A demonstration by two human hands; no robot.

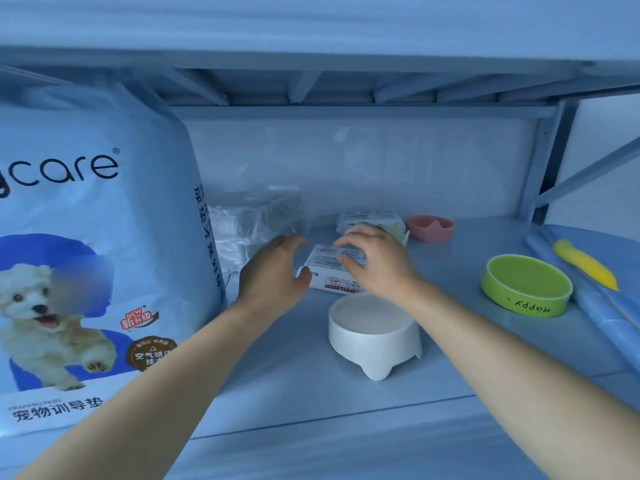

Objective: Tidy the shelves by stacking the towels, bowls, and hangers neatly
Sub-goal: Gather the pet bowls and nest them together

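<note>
Shelf (pixel 277 382), contents, placed from the white bowl (pixel 375 356):
- Towel pack (pixel 323 271), wrapped, labelled: just behind the bowl.
- Left hand (pixel 273 271): at the pack's left end, thumb touching it, fingers spread loose.
- Right hand (pixel 377 261): over the pack's top, fingers bent and blurred; whether it grips cannot be told.
- Second pack (pixel 370 217): farther behind.
- Pink bowl (pixel 430 233): behind, to the right.
- Green bowl (pixel 519 303): right.
- Pet-pad bag (pixel 86 220): left, upright.
</note>
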